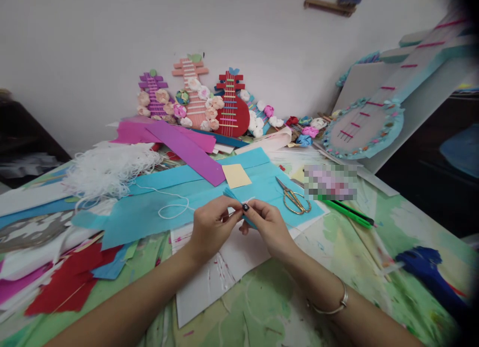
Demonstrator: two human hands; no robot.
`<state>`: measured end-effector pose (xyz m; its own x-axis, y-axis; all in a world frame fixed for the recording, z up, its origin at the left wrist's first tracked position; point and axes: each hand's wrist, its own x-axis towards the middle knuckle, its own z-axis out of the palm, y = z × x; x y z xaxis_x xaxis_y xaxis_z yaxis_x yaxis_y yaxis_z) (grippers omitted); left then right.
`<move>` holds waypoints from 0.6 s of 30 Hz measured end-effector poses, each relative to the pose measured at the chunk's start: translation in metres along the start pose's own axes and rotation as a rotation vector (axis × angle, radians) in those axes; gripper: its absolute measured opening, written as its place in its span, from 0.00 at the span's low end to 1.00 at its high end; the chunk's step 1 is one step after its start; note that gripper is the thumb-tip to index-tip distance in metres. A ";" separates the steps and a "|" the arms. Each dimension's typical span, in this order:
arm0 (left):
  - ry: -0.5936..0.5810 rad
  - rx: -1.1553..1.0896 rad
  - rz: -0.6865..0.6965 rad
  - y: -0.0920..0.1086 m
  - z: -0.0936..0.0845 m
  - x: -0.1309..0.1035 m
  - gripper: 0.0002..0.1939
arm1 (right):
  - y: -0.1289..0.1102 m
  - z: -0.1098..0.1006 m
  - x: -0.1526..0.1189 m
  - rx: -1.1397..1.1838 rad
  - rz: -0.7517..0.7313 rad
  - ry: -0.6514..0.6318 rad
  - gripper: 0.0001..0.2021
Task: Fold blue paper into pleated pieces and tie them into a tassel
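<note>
Both hands meet over the light-blue paper sheets (149,214) at the middle of the table. Between my fingertips is a narrow, gathered piece of blue paper (232,193), its fanned end sticking up past my left fingers. My left hand (216,223) pinches it from the left. My right hand (270,226) closes on it from the right, thumb on top. A white string (175,206) loops on the blue sheet left of my hands. Gold-handled scissors (294,199) lie open to the right. Just beyond my fingers is a cream paper piece (237,176).
A tangled white string heap (110,170) and red paper scraps (71,282) lie left. Purple strips (187,152) cross behind. Paper instruments (230,107) lean against the wall. A green cutter (350,212) and blue glue gun (430,277) lie right. Marked white paper (202,297) sits beneath my wrists.
</note>
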<state>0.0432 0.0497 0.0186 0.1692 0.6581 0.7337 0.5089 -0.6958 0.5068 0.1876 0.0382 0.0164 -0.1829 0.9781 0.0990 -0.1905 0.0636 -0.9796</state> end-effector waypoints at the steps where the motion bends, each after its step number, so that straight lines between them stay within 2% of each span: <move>1: 0.002 0.017 0.011 0.000 0.000 -0.001 0.03 | 0.000 0.000 0.000 0.032 0.014 -0.003 0.13; 5: -0.005 0.037 0.005 -0.002 0.003 -0.003 0.03 | 0.001 0.000 0.001 0.106 0.059 0.015 0.12; 7: -0.006 -0.013 -0.058 -0.002 0.003 -0.002 0.04 | 0.001 0.000 0.001 0.103 0.051 0.034 0.12; 12: -0.056 -0.349 -0.446 -0.007 0.001 0.007 0.12 | 0.000 -0.006 0.001 0.066 -0.018 0.086 0.11; 14: -0.166 -0.479 -0.584 -0.010 -0.001 0.013 0.12 | -0.002 -0.009 0.001 0.051 -0.044 0.100 0.11; 18: -0.538 -0.607 -0.709 -0.022 -0.006 0.020 0.12 | -0.005 -0.012 0.001 0.034 -0.073 0.038 0.11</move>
<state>0.0307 0.0760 0.0248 0.4250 0.9045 -0.0363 0.1580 -0.0346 0.9868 0.2000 0.0411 0.0188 -0.1304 0.9781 0.1625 -0.2349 0.1288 -0.9635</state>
